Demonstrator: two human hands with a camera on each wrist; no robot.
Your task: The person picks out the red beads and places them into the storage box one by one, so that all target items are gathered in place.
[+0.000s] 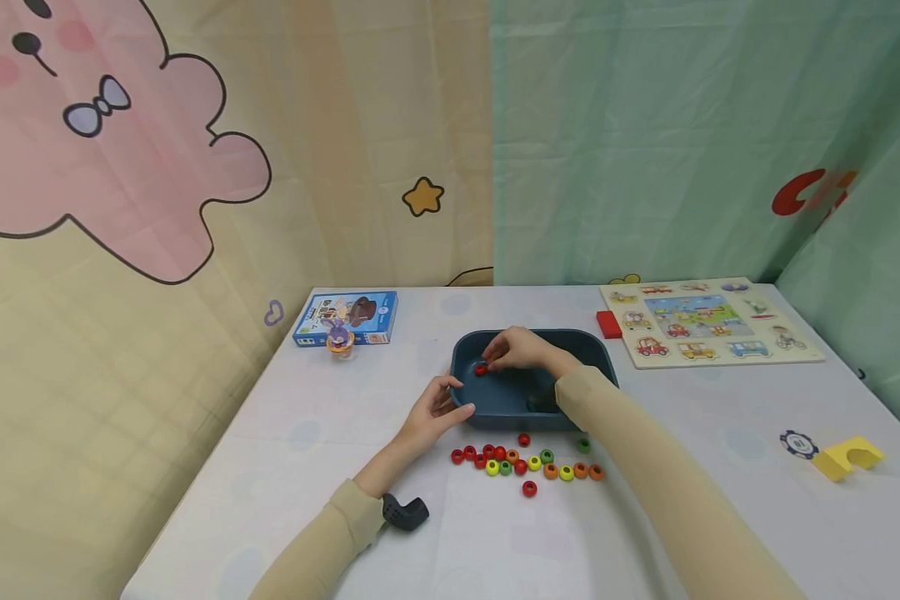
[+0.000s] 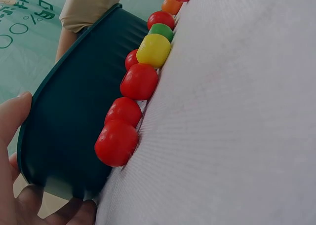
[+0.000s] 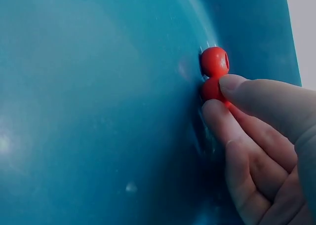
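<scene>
A dark blue plastic tub (image 1: 525, 422) stands on the table, and my left hand (image 1: 432, 414) grips its near left corner. In the left wrist view the thumb (image 2: 15, 114) touches the rim while the other fingertips curl against the outer wall. Inside the tub, my right hand (image 1: 523, 348) pinches a red bead (image 3: 211, 90) between thumb and forefinger. Another red bead (image 3: 214, 61) touches it, close to the tub's wall. In front of the tub lie several loose beads, among them a red bead (image 1: 529, 489), a yellow bead (image 1: 566, 472) and a green bead (image 1: 583, 445).
Behind on the left are a blue box (image 1: 378, 315) and a small rabbit figure (image 1: 339, 337). A picture puzzle board (image 1: 701, 325) and red block (image 1: 609, 324) lie back right. Toward the right edge sit a yellow arch block (image 1: 843, 458) and a round chip (image 1: 798, 444).
</scene>
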